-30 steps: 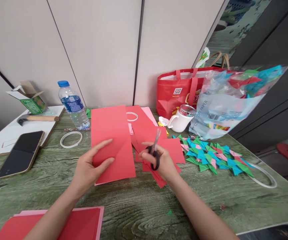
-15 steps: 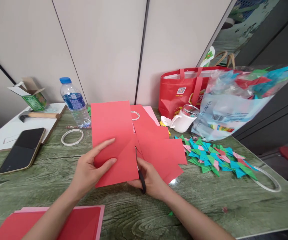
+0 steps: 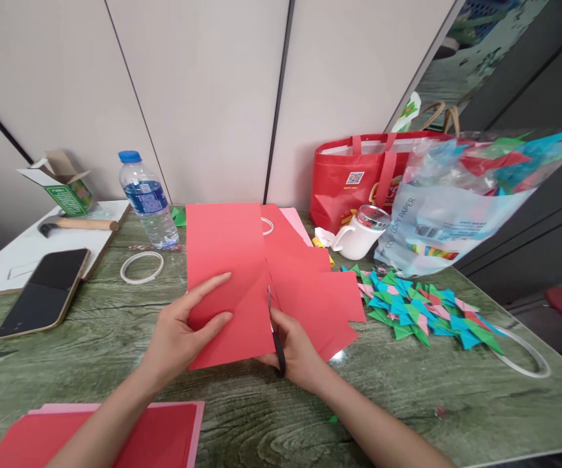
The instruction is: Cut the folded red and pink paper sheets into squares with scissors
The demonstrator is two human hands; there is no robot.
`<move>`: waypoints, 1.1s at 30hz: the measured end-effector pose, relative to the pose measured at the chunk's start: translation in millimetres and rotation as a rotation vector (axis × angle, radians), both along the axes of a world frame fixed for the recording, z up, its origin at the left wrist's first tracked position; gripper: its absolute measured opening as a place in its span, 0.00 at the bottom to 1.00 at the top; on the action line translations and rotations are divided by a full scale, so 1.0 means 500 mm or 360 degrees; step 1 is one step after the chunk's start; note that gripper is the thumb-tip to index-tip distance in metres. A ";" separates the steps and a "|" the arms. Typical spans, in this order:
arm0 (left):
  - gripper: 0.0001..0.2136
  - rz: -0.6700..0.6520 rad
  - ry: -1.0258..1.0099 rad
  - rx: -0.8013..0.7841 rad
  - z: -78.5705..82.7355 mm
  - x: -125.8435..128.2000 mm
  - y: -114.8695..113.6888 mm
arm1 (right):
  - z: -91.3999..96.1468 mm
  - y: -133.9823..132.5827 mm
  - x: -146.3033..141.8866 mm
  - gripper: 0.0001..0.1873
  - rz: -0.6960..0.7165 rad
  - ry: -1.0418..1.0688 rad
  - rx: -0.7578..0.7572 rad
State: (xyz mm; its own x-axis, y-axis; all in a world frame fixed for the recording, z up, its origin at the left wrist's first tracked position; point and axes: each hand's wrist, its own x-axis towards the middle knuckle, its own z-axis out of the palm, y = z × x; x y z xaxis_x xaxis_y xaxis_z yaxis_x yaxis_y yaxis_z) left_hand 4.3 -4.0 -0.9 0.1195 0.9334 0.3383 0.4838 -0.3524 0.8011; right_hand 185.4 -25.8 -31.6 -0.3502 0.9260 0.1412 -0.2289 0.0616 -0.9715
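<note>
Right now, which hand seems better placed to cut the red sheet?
Probably the right hand: it holds the scissors, a blade showing at the red sheet's right edge. The left hand is holding the sheet, thumb and one finger on top.

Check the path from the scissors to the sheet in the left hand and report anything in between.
Nothing visible stands between them: the scissors in the right hand are at the sheet's right edge. The left hand grips its left side, away from the blades.
</note>
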 end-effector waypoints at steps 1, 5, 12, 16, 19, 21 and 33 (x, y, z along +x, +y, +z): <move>0.21 -0.0001 0.0004 0.0002 0.001 0.000 0.000 | 0.001 0.000 -0.001 0.25 -0.0022 -0.0007 0.0006; 0.22 0.0001 0.0032 0.0005 0.001 0.001 -0.002 | 0.001 -0.002 -0.007 0.24 -0.0086 0.0026 0.0023; 0.22 0.0004 0.0132 -0.0015 0.008 0.002 -0.005 | -0.007 -0.005 -0.015 0.25 -0.0146 0.0059 0.0024; 0.23 0.0014 0.0183 -0.0022 0.010 0.002 -0.006 | -0.008 -0.008 -0.012 0.27 -0.0065 0.0007 0.0047; 0.23 0.0020 0.0190 -0.0014 0.009 0.001 -0.005 | -0.008 -0.008 -0.008 0.28 -0.0047 -0.0025 0.0051; 0.23 0.0010 0.0192 -0.0010 0.009 0.001 -0.005 | -0.008 -0.007 -0.007 0.27 -0.0047 -0.0013 0.0057; 0.23 -0.0011 0.0178 -0.0022 0.009 0.002 -0.007 | -0.017 -0.004 -0.016 0.27 -0.0181 0.0043 -0.0025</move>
